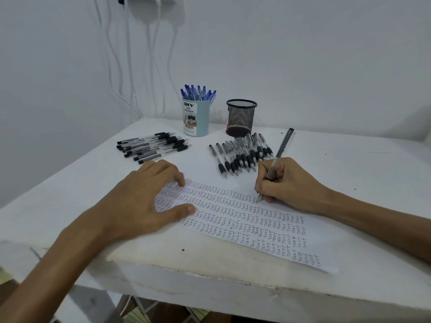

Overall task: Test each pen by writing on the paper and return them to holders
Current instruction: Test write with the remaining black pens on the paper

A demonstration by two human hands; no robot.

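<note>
Pen (278, 155), head view: clear barrel with a black top end, grasped in the right hand (286, 183). The fingers and thumb pinch the lower barrel. The tip touches the paper (268, 229) near its far edge, and the barrel leans up and away from the person.

The paper is a long strip covered in rows of the word "TEST". It lies slantwise on the white worktop (349, 164), with its near right end at the front edge.

The left hand (140, 197) is released and grasps nothing. Its fingers are extended and it rests flat on the paper's left end.

At the back of the worktop stand two holders, both upright and near each other:
- The pale blue holder (196, 117) is marked "DIY DESK ORGANIZER" and carries blue pens (198, 93).
- The black mesh holder (240, 117) is to its right.

Black pens lie in two loose groups on the worktop:
- The left group (151, 146) is just beyond the left hand.
- The right group (242, 152) is in front of the mesh holder, just beside the right hand.

White cables (128, 54) hang down the wall behind.
</note>
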